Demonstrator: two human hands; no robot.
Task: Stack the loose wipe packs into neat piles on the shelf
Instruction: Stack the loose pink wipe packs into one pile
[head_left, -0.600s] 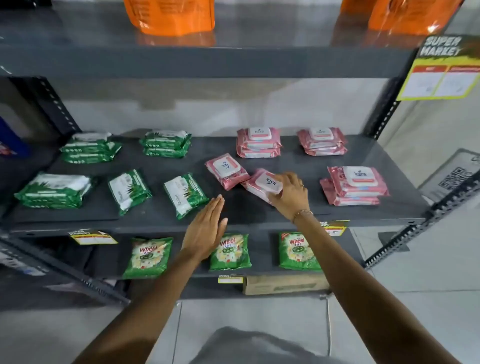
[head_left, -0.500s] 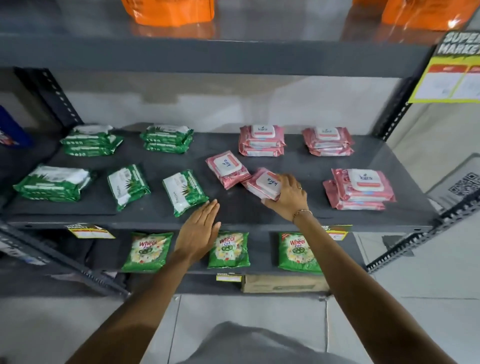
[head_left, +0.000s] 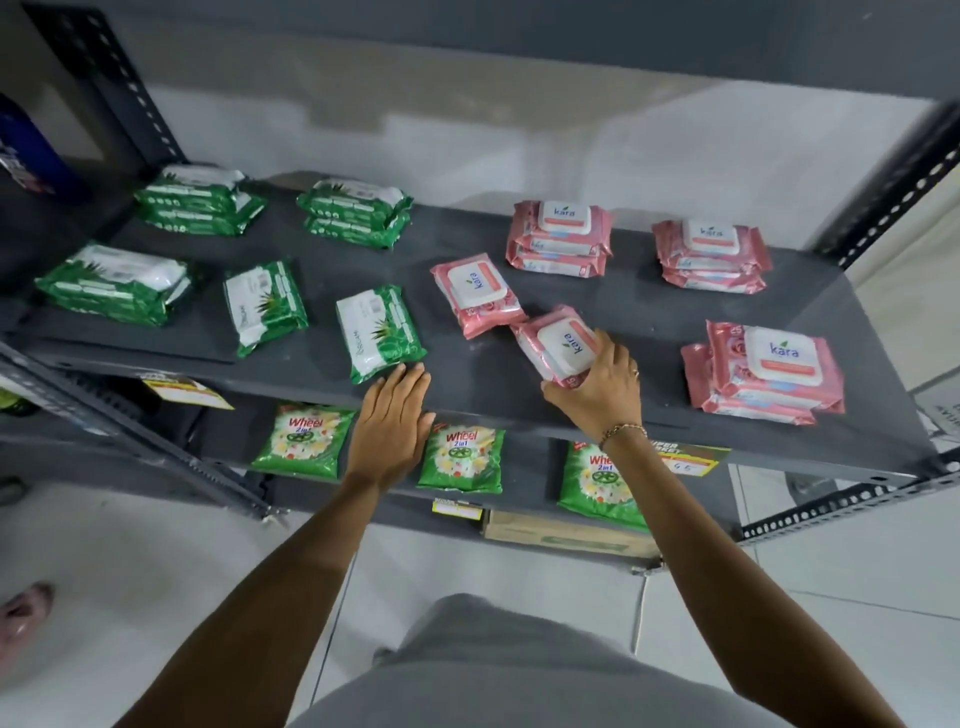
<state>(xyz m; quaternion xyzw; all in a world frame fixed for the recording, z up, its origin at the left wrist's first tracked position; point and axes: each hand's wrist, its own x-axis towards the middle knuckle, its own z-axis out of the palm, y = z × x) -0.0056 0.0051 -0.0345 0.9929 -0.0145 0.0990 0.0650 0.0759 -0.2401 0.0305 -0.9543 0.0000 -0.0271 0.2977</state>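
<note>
Held pack (head_left: 558, 345): pink, white lid up, gripped at its near end by the right hand (head_left: 597, 389), thumb beneath, fingers over the edge. Change since half a second ago: then the pack lay under the hand on the shelf (head_left: 649, 317); now its near end is tipped up, far end still low, touching or nearly touching the second loose pink pack (head_left: 475, 293). Judgement: the lift has begun; destination not shown, likely a pink pile.

Left hand (head_left: 392, 415): open, flat, fingers together, empty. It has moved forward to the shelf's front edge, fingertips just beside the nearer loose green pack (head_left: 379, 332); whether they touch it cannot be told.

Loose stock remaining: two pink (one in hand), two green, the other green pack (head_left: 265, 306) to the left of the first.

Piles on shelf:
- Pink pile, back centre (head_left: 561, 239).
- Pink pile, back right (head_left: 711, 257).
- Pink pile, front right (head_left: 769, 374), lower packs offset, not square.
- Green pile, back left (head_left: 200, 200).
- Green pile, back centre (head_left: 356, 213).
- Green pile, front left (head_left: 117, 283).

Lower shelf: three green Wheel sachets (head_left: 304, 441), not wipes; a carton (head_left: 566, 538) below.

Judgement: four loose packs left to stack.
</note>
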